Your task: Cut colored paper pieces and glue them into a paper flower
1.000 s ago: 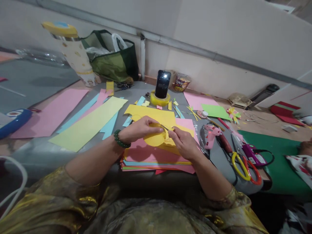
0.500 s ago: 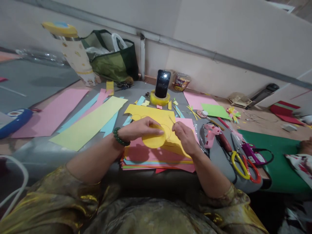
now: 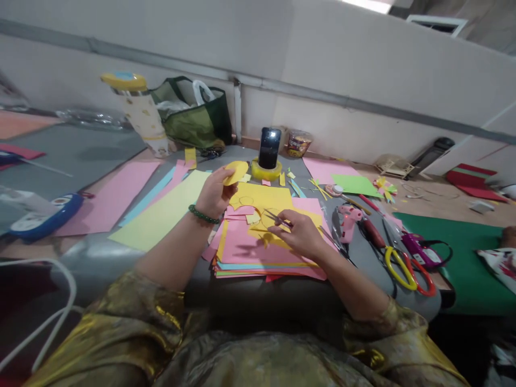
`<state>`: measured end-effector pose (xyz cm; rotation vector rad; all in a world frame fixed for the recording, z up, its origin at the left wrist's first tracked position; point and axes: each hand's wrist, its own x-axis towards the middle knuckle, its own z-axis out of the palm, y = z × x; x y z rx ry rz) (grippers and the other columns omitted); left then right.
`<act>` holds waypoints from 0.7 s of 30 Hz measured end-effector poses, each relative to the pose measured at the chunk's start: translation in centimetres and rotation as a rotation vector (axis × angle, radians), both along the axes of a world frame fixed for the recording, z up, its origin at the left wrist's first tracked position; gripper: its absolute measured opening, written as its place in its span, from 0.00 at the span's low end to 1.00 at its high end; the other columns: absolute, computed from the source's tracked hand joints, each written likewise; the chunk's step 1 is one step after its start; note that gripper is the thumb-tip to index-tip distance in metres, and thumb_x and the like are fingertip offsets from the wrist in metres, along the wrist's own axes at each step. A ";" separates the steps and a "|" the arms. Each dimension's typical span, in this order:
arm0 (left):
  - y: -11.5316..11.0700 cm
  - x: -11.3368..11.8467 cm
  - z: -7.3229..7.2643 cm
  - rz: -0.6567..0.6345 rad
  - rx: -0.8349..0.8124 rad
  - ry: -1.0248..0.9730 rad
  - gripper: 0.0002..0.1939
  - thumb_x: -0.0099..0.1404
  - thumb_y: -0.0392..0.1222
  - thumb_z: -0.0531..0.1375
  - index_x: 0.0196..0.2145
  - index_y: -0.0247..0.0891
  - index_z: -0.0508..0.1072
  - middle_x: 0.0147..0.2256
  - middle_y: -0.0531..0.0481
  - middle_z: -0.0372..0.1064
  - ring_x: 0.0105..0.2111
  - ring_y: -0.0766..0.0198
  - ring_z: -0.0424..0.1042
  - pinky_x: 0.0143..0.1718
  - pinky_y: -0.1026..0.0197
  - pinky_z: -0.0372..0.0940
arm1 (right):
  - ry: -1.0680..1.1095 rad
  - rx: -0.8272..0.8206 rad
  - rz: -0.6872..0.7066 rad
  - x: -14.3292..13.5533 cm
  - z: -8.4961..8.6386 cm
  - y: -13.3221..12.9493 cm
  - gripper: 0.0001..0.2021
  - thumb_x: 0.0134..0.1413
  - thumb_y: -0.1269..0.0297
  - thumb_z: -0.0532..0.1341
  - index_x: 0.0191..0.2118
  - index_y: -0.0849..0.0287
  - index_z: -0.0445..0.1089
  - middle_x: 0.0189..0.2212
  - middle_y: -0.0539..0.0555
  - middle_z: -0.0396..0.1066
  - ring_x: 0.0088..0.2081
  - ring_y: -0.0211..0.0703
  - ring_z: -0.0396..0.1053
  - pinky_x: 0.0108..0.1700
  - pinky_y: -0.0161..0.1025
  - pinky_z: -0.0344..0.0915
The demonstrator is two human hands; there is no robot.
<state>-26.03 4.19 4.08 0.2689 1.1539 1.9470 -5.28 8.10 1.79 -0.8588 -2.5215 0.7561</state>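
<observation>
My left hand [image 3: 217,193] is raised above the paper stack, pinching a yellow paper circle [image 3: 236,172] at its edge. In my right hand [image 3: 300,231] are small scissors [image 3: 278,219], their thin blades pointing left and slightly apart; the handles are hidden in my fingers. Beneath them lies a yellow sheet [image 3: 274,194] with circles drawn on it in outline. Small yellow scraps [image 3: 266,239] show just below my right fingers, over a pink sheet [image 3: 242,250] on top of a stack of coloured paper.
A phone [image 3: 269,148] stands in a yellow tape roll [image 3: 266,171] behind the sheets. To the right are a pink glue gun [image 3: 349,220] and large scissors [image 3: 399,269] with yellow and red handles. A tall tumbler [image 3: 141,118] and a green bag [image 3: 193,121] stand back left.
My left hand has lifted the yellow circle up and left, away from the sheet. My right hand has turned, its scissors now lying low over the paper. Loose scraps now show on the stack.
</observation>
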 end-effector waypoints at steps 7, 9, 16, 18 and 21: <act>0.0 -0.4 -0.1 -0.016 0.052 -0.043 0.11 0.58 0.27 0.59 0.25 0.38 0.63 0.19 0.60 0.61 0.15 0.76 0.61 0.15 0.74 0.56 | -0.262 0.081 -0.073 -0.1 4.2 -0.1 0.08 0.55 0.67 0.63 0.42 0.57 0.75 0.42 0.57 0.78 0.41 0.48 0.72 0.39 0.39 0.62; 0.1 -0.4 -0.2 -0.025 0.058 -0.032 0.11 0.58 0.28 0.60 0.24 0.38 0.63 0.19 0.60 0.61 0.15 0.76 0.61 0.15 0.74 0.56 | -0.346 0.073 -0.028 -0.6 4.0 -0.5 0.11 0.53 0.63 0.65 0.43 0.57 0.75 0.43 0.58 0.77 0.42 0.50 0.73 0.38 0.39 0.62; 0.2 -0.3 -0.6 -0.062 0.028 -0.003 0.10 0.56 0.29 0.62 0.25 0.38 0.64 0.19 0.60 0.62 0.14 0.76 0.60 0.15 0.73 0.56 | -0.559 0.119 0.018 -2.0 0.7 -3.0 0.09 0.54 0.62 0.62 0.38 0.58 0.76 0.38 0.59 0.78 0.36 0.48 0.73 0.31 0.37 0.56; 0.3 -0.4 -0.6 -0.060 0.023 -0.004 0.09 0.56 0.29 0.62 0.25 0.38 0.64 0.18 0.60 0.62 0.14 0.76 0.60 0.15 0.73 0.55 | -0.551 0.139 0.004 -1.6 0.8 -3.1 0.06 0.54 0.66 0.61 0.35 0.58 0.76 0.35 0.59 0.79 0.34 0.47 0.72 0.30 0.37 0.54; 0.3 -0.6 -0.5 -0.053 0.028 -0.001 0.09 0.55 0.29 0.62 0.26 0.38 0.65 0.18 0.60 0.62 0.14 0.76 0.60 0.15 0.74 0.56 | -0.505 0.096 0.156 -0.2 1.8 -3.4 0.06 0.52 0.72 0.60 0.31 0.58 0.76 0.31 0.55 0.78 0.31 0.42 0.70 0.29 0.35 0.52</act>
